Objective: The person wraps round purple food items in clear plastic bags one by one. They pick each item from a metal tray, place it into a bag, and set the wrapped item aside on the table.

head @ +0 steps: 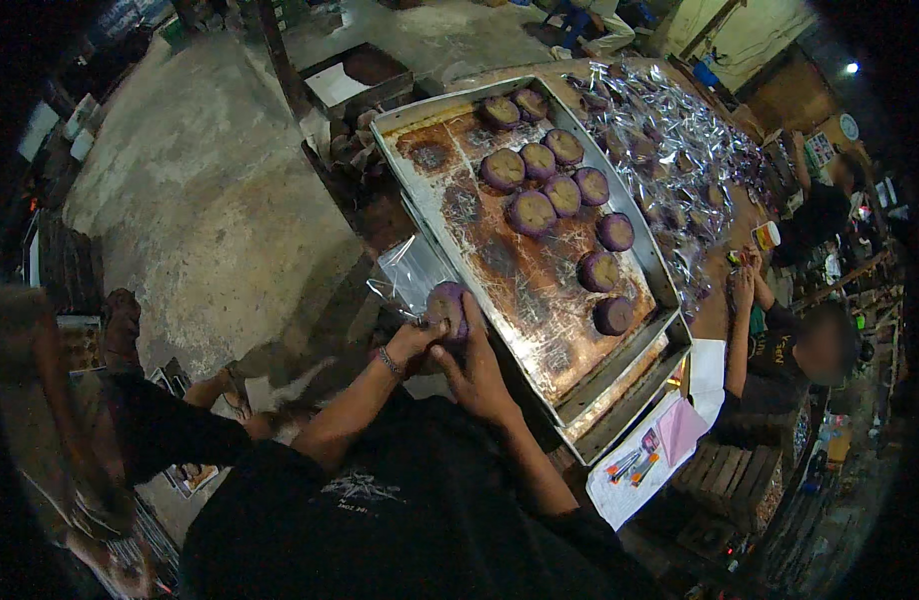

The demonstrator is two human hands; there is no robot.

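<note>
A round purple bun (446, 304) with a pale top is between my two hands, left of the metal baking tray. My left hand (411, 345), with a bracelet at the wrist, has its fingers against the bun's lower side. Along the bun's right side lie the straight fingers of my right hand (480, 371), thumb apart. Clear plastic bags (414, 270) lie just beyond the bun; whether it touches them is unclear. Several more purple buns (532, 214) sit in the worn baking tray (497, 277), mostly toward its far and right sides. A second tray (617, 420) is underneath.
Wrapped buns in shiny clear plastic (662, 150) are heaped on the table to the right. Papers with pens (639, 465) lie by the tray's near corner. Co-workers (774, 352) are on the right, another person (92, 420) at left. A dark open box (358, 75) stands beyond.
</note>
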